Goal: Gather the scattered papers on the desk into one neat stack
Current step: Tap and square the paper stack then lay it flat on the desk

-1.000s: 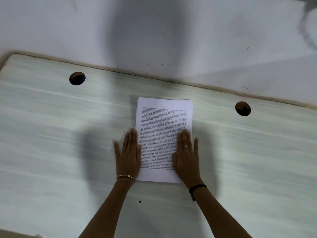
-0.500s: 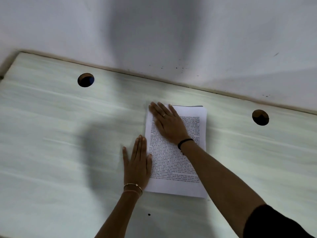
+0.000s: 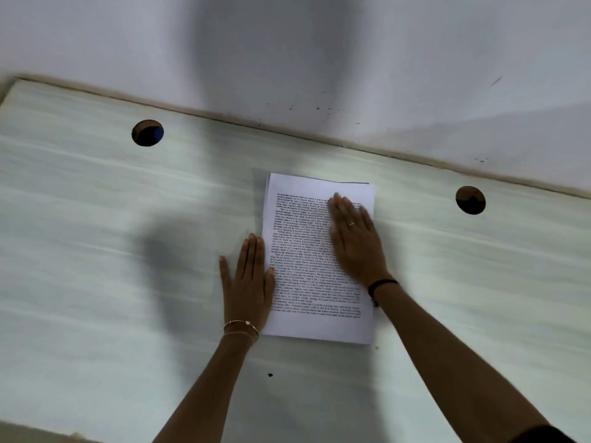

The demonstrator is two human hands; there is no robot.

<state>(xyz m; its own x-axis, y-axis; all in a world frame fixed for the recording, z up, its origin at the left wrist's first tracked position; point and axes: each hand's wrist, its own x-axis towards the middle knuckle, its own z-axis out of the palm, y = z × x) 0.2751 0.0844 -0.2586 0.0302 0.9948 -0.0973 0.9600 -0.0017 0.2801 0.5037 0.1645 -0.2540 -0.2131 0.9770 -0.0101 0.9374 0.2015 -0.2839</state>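
Papers (image 3: 303, 251) lie in one stack, print up, on the pale bench (image 3: 96, 251) near the wall (image 3: 287, 43). My right hand (image 3: 355, 241) lies flat on the top sheet, fingers (image 3: 342, 212) straight and together, gripping nothing. My left hand (image 3: 248, 282) rests flat against the stack's left edge, fingers straight, thumb on the paper. The left hole (image 3: 147, 133) and right hole (image 3: 470, 200) in the bench flank the stack.

paper stack (image 3: 319, 326) on pale desk (image 3: 96, 276)
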